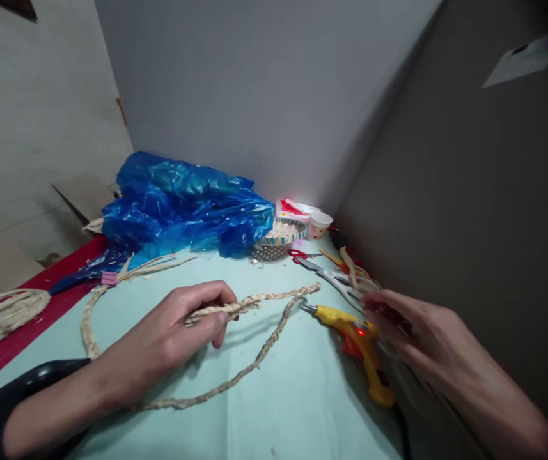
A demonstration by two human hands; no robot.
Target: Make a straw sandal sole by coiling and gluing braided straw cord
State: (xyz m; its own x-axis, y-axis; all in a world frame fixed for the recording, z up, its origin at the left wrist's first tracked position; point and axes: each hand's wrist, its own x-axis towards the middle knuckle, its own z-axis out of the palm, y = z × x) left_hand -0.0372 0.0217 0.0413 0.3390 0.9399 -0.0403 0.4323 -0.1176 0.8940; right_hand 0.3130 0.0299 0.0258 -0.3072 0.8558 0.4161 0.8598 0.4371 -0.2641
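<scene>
My left hand [187,326] is closed around a braided straw cord [278,295], whose end sticks out to the right over the table. Another length of the cord curves below it, its tip lying near the nozzle of a yellow glue gun [338,317] with a lit red light. My right hand [417,326], smeared by motion, is just right of the glue gun, its fingertips by the handles of grey scissors [334,276]. Whether those fingers touch or grip anything cannot be made out.
A crumpled blue plastic bag [182,204] lies at the back, beside a small woven basket [274,246] and a paper cup [320,223]. Red-handled scissors [297,254] lie before them. A pink clip [109,278] and coiled straw braid [5,316] are left. A dark wall [470,191] borders the right.
</scene>
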